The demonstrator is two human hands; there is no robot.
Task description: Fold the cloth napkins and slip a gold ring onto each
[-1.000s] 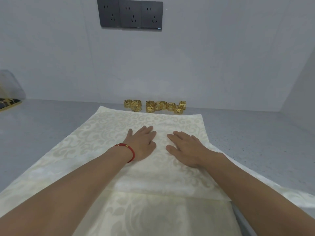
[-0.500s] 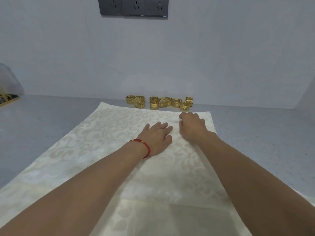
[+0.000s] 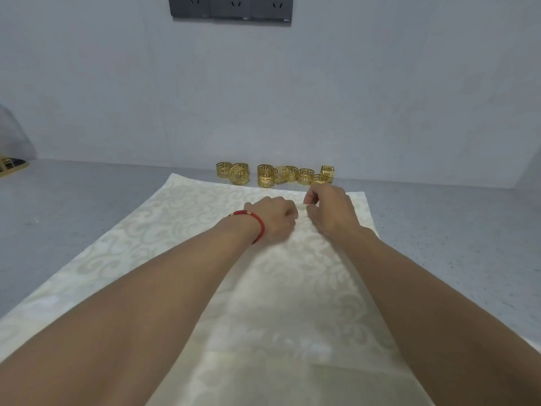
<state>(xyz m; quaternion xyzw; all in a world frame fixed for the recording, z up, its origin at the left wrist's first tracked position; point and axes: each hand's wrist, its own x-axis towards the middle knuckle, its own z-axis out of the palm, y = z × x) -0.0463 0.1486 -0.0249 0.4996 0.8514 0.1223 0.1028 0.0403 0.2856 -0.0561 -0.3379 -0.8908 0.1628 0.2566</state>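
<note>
A cream damask napkin [image 3: 164, 230] lies spread on the grey counter, on top of more cream cloth nearer me. Both hands sit close together on its far middle part. My left hand [image 3: 273, 219], with a red bracelet at the wrist, has its fingers curled and pinches the fabric. My right hand [image 3: 330, 209] is curled too, its fingertips pinching a small bit of cloth between the two hands. Several gold rings [image 3: 272, 174] with cut-out patterns stand in a loose row just beyond the napkin's far edge, against the wall.
The grey counter [image 3: 456, 230] runs to a grey wall with a dark socket panel [image 3: 231, 7] up high. At the far left edge stands a clear dome [image 3: 14, 136] over a gold-rimmed tray. A side wall closes the right corner.
Both hands have slid forward from lying flat on the napkin's middle to its far part. Their fingers have curled from flat into a pinch on the cloth.
</note>
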